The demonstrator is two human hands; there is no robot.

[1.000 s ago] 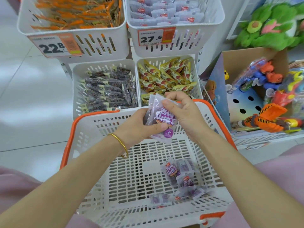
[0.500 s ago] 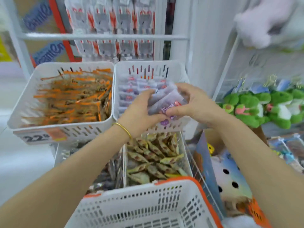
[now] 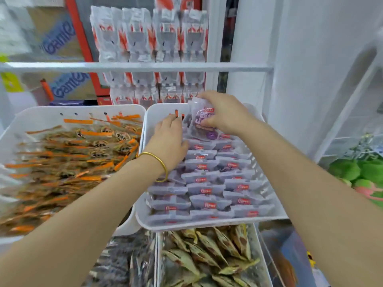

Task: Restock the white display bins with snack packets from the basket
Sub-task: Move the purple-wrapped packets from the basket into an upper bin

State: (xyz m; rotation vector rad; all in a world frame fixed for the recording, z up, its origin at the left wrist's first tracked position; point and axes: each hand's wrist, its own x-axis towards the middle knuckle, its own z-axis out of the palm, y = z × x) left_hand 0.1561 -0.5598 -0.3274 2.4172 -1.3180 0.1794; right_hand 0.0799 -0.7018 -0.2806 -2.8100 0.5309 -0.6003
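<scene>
The right hand point(image 3: 226, 114) pinches a purple snack packet point(image 3: 202, 121) over the back edge of the upper right bin point(image 3: 267, 216); the left hand point(image 3: 167, 139), fingers loosely together, rests on the stacked packets point(image 3: 207, 183); released tilted, the packet could slump and disorder the neat rows.

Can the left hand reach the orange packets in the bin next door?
Probably yes. The left hand rests in the bin of purple packets, right beside the bin of orange packets. That bin is open on top, and only the low bin walls lie between them. The right hand is busy holding a purple packet.
</scene>
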